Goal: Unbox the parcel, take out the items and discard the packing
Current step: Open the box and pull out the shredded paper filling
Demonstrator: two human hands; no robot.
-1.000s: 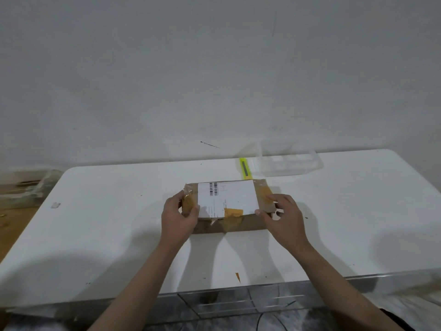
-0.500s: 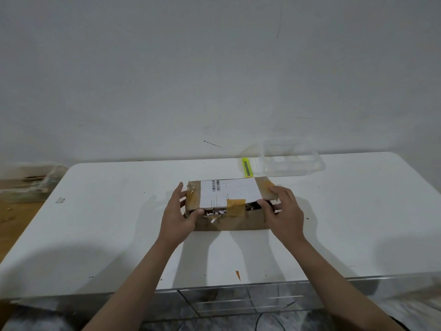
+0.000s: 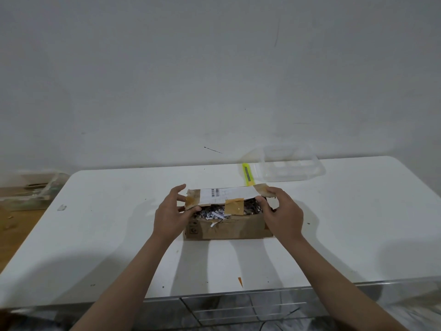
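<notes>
A brown cardboard parcel (image 3: 229,229) sits in the middle of the white table (image 3: 100,235). Its top flap (image 3: 229,195), with a white shipping label and brown tape, is raised at the near edge. Under it shows shredded paper packing (image 3: 216,212). My left hand (image 3: 170,216) pinches the flap's left corner, thumb under it. My right hand (image 3: 282,215) pinches the flap's right corner. No items are visible inside the parcel.
A yellow-green utility knife (image 3: 248,174) lies just behind the parcel. A clear plastic container (image 3: 290,167) stands at the back right by the wall. Another clear container (image 3: 28,192) sits on a wooden surface beyond the table's left edge. A small orange scrap (image 3: 240,281) lies near the front edge.
The flap lay flat on the parcel a second ago. Both hands have lifted its near edge, and the shredded paper has come into sight.
</notes>
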